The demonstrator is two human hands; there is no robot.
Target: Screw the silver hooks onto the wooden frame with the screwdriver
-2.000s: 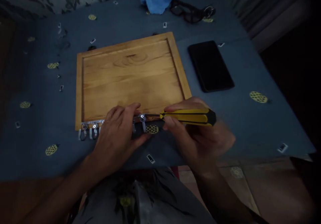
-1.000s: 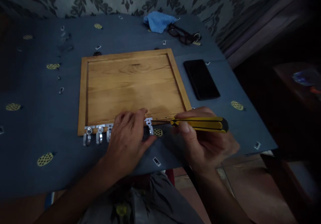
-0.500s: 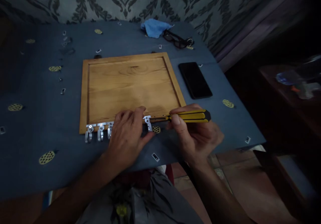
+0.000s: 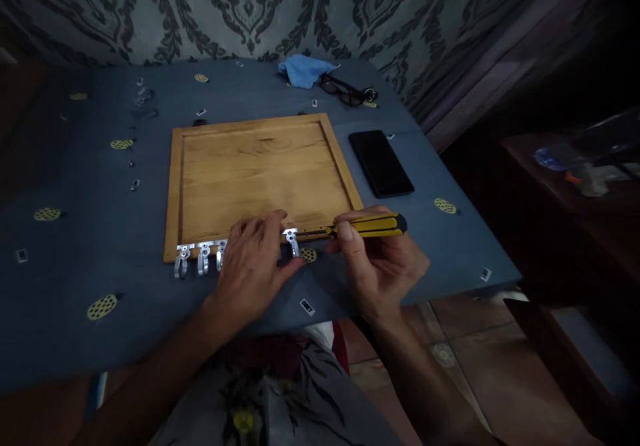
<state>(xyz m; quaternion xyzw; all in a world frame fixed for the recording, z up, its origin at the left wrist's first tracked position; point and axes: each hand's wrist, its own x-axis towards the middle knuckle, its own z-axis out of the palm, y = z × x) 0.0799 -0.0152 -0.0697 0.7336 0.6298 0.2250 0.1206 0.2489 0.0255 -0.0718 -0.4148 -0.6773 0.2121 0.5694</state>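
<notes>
A framed wooden board [image 4: 250,166] lies on the table, with a silver metal hook rail [image 4: 203,249] along its near edge. My left hand [image 4: 253,259] rests over the middle of the rail, fingers bent over it onto the board and thumb near the hook at the right end. It hides several centimetres of the rail. In my right hand [image 4: 383,266] is a yellow and black screwdriver [image 4: 370,226], pinched at the front of its handle. Its shaft lies almost flat along the board's near edge, the tip pointing left at the rail's right end. Whether the tip touches is unclear.
Right of the board lies a black phone [image 4: 381,164]. Dark glasses [image 4: 345,91] and a blue cloth [image 4: 304,71] sit at the back. Small hardware [image 4: 145,103] is at the back left. The patterned blue tablecloth [image 4: 150,326] ends close to my body.
The camera view has shifted slightly, moving the whole scene. Both hands, the screwdriver and the hook rail keep nearly the same places relative to the board.
</notes>
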